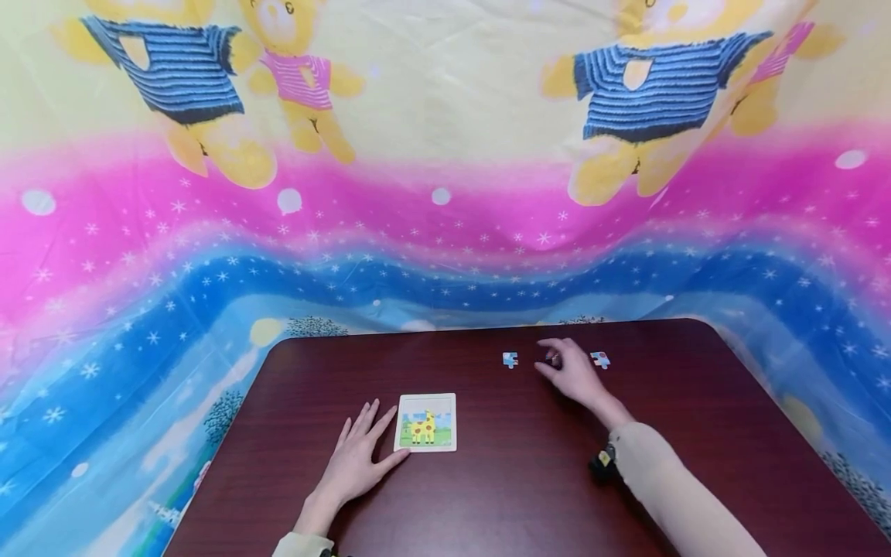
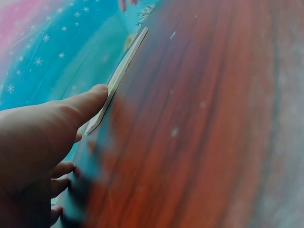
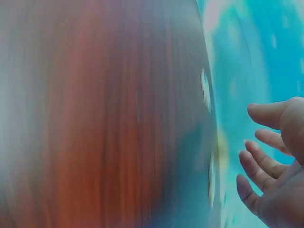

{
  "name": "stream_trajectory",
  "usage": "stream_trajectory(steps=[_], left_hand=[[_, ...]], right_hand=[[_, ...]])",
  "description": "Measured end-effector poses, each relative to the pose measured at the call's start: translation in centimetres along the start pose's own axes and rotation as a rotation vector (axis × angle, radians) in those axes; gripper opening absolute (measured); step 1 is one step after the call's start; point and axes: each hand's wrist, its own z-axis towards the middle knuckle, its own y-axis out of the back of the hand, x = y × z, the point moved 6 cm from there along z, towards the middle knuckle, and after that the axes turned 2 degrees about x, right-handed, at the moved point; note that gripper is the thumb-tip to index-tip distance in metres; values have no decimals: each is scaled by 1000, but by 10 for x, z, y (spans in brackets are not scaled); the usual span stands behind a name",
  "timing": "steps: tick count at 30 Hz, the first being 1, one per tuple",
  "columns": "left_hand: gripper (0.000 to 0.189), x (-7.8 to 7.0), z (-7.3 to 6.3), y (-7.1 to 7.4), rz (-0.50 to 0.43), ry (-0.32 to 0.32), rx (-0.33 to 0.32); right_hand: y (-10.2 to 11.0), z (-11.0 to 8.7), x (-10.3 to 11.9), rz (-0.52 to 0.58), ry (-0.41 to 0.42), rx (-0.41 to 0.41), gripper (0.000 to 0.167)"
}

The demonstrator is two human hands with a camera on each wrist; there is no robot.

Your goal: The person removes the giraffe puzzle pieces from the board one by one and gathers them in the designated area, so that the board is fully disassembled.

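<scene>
A small square giraffe puzzle (image 1: 427,422) in a pale frame lies on the table. Beside it, my left hand (image 1: 355,460) rests with fingers spread, its thumb at the puzzle's near left corner. In the left wrist view that thumb (image 2: 90,100) meets the frame's edge (image 2: 118,76). My right hand (image 1: 574,374) is over the far part of the table, fingers loosely bent and apart. The right wrist view shows nothing between these fingers (image 3: 256,164). One loose jigsaw piece (image 1: 510,360) lies left of this hand, another jigsaw piece (image 1: 600,360) just right of it.
The dark reddish wooden table (image 1: 487,495) has rounded far corners. Behind and beside it hangs a cloth backdrop (image 1: 431,232) with bears and snowflakes. A dark device (image 1: 602,462) is strapped at the right wrist.
</scene>
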Motion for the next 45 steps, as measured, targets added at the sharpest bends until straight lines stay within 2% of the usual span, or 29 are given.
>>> stream_trajectory(steps=[5,11,19,24,30,33,34,37,42,45], left_hand=[[76,0,0,-3,27,24,23],[75,-2,0,-3,40,32,25],[75,-5,-3,-1,51,16,24],[74,-5,-4,-1,54,8,20],[74,-4,-4,-1,46,1,9],[74,-4,-4,-1,38,4,13],[74,-4,-4,-2,36,5,14],[74,-4,-5,-2,38,7,16],[74,-4,-5,-1,31,8,11],[74,-3,-5,-1,33,6,9]], right_hand=[[-47,-5,51,87,97,128,41],[-97,-15,101,186,173,283,35],[-144,-16,144,192,252,362,34],[-160,-11,153,173,248,378,40],[-189,-3,139,29,303,320,40],[-197,-2,135,-19,274,315,42],[-193,-4,140,-25,246,331,42],[-201,-3,135,-44,225,335,40],[-208,-2,130,-50,245,325,36],[-197,-7,142,-53,265,326,34]])
